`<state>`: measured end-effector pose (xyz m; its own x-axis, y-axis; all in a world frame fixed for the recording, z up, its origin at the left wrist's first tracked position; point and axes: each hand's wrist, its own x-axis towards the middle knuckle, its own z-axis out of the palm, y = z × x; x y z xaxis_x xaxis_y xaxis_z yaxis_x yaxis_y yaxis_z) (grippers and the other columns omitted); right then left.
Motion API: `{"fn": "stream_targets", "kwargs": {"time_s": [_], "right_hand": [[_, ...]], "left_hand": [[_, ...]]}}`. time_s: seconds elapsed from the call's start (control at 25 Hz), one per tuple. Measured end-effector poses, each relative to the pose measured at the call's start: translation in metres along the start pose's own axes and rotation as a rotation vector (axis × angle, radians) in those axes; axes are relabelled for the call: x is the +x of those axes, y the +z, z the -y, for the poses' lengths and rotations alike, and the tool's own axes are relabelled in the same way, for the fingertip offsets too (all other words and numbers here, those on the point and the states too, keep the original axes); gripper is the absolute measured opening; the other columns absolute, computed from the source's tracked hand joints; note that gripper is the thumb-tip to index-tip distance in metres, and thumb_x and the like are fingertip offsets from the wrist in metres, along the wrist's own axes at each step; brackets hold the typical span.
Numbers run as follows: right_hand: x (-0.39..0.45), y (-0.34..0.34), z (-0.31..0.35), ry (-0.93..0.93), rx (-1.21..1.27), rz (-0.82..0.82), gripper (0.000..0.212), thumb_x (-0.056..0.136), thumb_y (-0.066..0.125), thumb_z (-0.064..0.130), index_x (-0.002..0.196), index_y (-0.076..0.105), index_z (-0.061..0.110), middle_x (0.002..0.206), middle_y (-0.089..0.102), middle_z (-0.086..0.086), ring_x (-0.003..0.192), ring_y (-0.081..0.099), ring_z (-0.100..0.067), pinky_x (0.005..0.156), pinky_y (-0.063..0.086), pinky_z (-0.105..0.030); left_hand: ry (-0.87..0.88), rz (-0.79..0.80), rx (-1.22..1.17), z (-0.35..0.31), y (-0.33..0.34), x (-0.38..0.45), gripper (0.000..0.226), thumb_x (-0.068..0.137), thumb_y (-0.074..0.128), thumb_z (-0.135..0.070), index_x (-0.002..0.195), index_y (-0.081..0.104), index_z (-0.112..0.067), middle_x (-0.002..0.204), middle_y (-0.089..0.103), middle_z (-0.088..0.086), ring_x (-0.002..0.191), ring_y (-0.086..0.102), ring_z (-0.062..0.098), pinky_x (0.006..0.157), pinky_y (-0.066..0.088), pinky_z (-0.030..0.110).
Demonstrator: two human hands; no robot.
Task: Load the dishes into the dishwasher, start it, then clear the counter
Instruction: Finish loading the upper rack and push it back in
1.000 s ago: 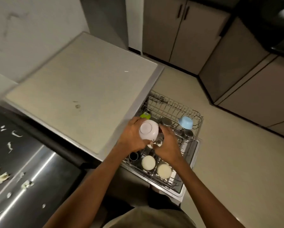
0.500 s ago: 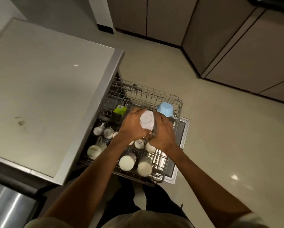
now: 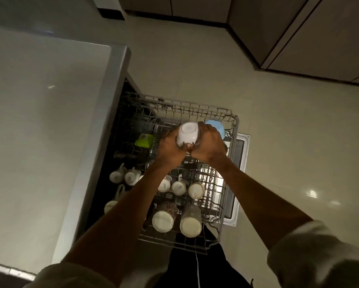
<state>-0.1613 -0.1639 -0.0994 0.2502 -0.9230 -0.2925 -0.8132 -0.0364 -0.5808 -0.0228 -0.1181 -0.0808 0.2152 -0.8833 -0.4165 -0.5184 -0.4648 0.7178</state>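
White bowl point(image 3: 187, 135) inverted above pulled-out dishwasher rack point(image 3: 226, 206), left hand point(image 3: 170, 149) and right hand point(image 3: 209, 145) both curled around bowl, blue cup point(image 3: 218, 126) just beyond, mugs point(image 3: 179, 187) racked below.

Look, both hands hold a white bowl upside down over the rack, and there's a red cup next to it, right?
Nearly. The left hand and right hand do hold the white bowl upside down over the rack, but the cup beside it is blue, not red. The head view shows it.
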Motion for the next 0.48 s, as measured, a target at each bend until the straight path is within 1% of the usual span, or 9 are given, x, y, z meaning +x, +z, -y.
{"fn": "stream_targets", "kwargs": {"time_s": [0.04,0.12,0.16,0.2,0.28,0.32,0.36,0.4,0.48], "right_hand": [[0.010,0.005,-0.004,0.030,0.018,0.004,0.087,0.054,0.078,0.053,0.127,0.052,0.015,0.114,0.066,-0.008,0.104,0.061,-0.026,0.085,0.057,-0.040],[0.029,0.017,-0.012,0.110,0.070,0.006,0.093,0.050,0.083,0.054,0.128,0.051,0.016,0.115,0.065,-0.006,0.105,0.062,-0.025,0.084,0.058,-0.040],[0.037,0.023,-0.013,0.137,0.089,0.004,0.092,0.050,0.086,0.051,0.128,0.051,0.016,0.115,0.065,-0.005,0.106,0.062,-0.025,0.084,0.058,-0.038],[0.044,0.029,-0.015,0.151,0.104,0.001,0.090,0.051,0.089,0.048,0.127,0.052,0.016,0.115,0.066,-0.004,0.106,0.062,-0.025,0.083,0.056,-0.035],[0.056,0.044,-0.017,0.153,0.112,-0.018,0.087,0.055,0.091,0.040,0.128,0.051,0.014,0.116,0.066,-0.006,0.107,0.061,-0.026,0.081,0.054,-0.033],[0.059,0.051,-0.017,0.148,0.105,-0.030,0.086,0.057,0.091,0.037,0.129,0.049,0.012,0.116,0.066,-0.008,0.108,0.061,-0.027,0.081,0.055,-0.035],[0.060,0.056,-0.017,0.147,0.099,-0.038,0.086,0.059,0.091,0.035,0.129,0.047,0.011,0.116,0.065,-0.010,0.108,0.060,-0.029,0.081,0.056,-0.039],[0.062,0.064,-0.017,0.152,0.092,-0.042,0.086,0.060,0.091,0.034,0.128,0.045,0.010,0.116,0.064,-0.011,0.108,0.059,-0.030,0.081,0.056,-0.041],[0.064,0.073,-0.019,0.156,0.057,-0.058,0.086,0.060,0.090,0.036,0.126,0.043,0.009,0.112,0.063,-0.013,0.105,0.058,-0.031,0.081,0.054,-0.041]], "left_hand": [[-0.013,0.032,-0.023,-0.001,0.001,0.005,0.061,0.081,0.076,-0.020,0.136,0.055,-0.032,0.129,0.065,-0.006,0.116,0.060,0.014,0.098,0.053,0.037],[-0.052,0.079,-0.059,0.002,0.006,0.020,0.054,0.086,0.071,-0.014,0.134,0.056,-0.034,0.118,0.068,-0.012,0.106,0.064,0.009,0.086,0.055,0.028],[-0.076,0.093,-0.078,0.006,0.008,0.027,0.051,0.088,0.069,-0.012,0.133,0.058,-0.034,0.110,0.069,-0.014,0.100,0.065,0.008,0.080,0.056,0.028],[-0.105,0.107,-0.104,0.010,0.011,0.033,0.050,0.089,0.066,-0.010,0.132,0.058,-0.034,0.105,0.068,-0.015,0.095,0.066,0.008,0.077,0.058,0.031],[-0.158,0.136,-0.157,0.020,0.017,0.046,0.053,0.089,0.063,-0.004,0.133,0.058,-0.033,0.103,0.069,-0.012,0.095,0.068,0.015,0.080,0.061,0.043],[-0.177,0.150,-0.178,0.024,0.018,0.050,0.055,0.089,0.061,-0.002,0.134,0.057,-0.033,0.104,0.070,-0.010,0.097,0.068,0.017,0.082,0.060,0.045],[-0.190,0.164,-0.204,0.027,0.019,0.054,0.056,0.089,0.060,0.000,0.136,0.056,-0.031,0.106,0.069,-0.009,0.098,0.068,0.017,0.083,0.060,0.043],[-0.197,0.177,-0.220,0.030,0.019,0.060,0.058,0.088,0.059,0.002,0.137,0.055,-0.028,0.109,0.069,-0.007,0.099,0.067,0.016,0.082,0.060,0.038],[-0.210,0.176,-0.252,0.035,0.021,0.068,0.059,0.088,0.057,0.005,0.140,0.054,-0.023,0.113,0.067,-0.002,0.099,0.065,0.013,0.078,0.058,0.029]]}}
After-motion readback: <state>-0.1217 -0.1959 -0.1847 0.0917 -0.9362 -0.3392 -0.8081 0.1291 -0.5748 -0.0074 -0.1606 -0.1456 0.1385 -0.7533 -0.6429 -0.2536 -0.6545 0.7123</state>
